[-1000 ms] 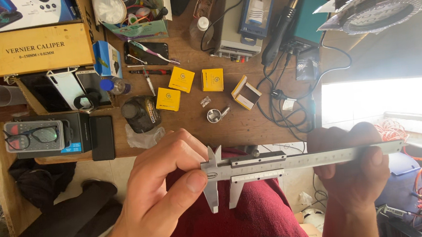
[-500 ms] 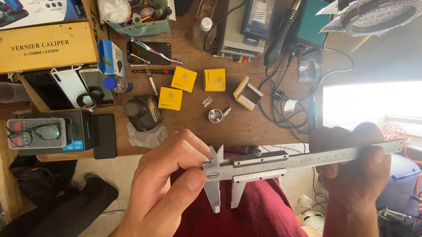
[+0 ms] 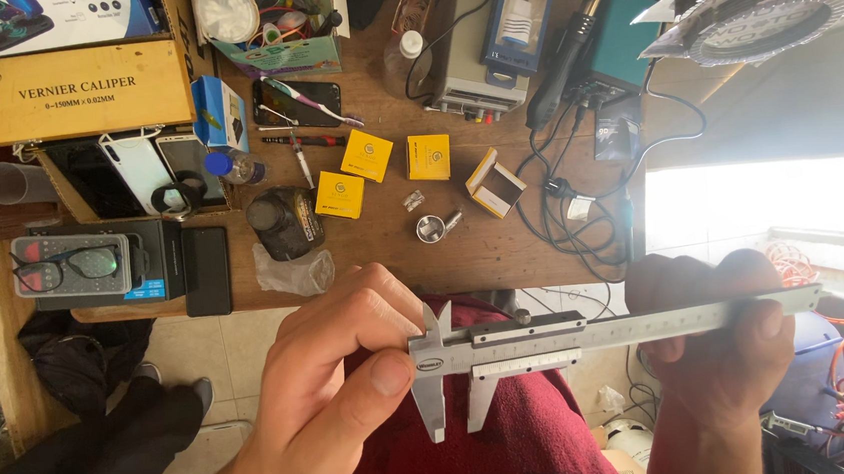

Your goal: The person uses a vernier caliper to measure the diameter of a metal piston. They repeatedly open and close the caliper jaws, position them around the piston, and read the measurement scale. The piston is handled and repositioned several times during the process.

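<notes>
A steel vernier caliper [image 3: 591,337] lies level across my lap, jaws pointing down. My left hand [image 3: 339,394] pinches its fixed-jaw end between thumb and fingers. My right hand [image 3: 717,354] is closed around the far end of the beam. The sliding jaw sits a little apart from the fixed jaw, with nothing between them. Below the caliper is dark red cloth [image 3: 518,440] over my legs.
A wooden bench [image 3: 503,251] ahead carries three small yellow boxes [image 3: 367,155], a small metal cup [image 3: 431,228], a dark jar [image 3: 285,223], a black phone [image 3: 206,271], glasses on a case [image 3: 68,265], a wooden caliper box [image 3: 79,91], a power supply and tangled cables [image 3: 579,194].
The caliper and both hands stay almost still; the view has shifted very slightly. The jaw gap looks the same.
</notes>
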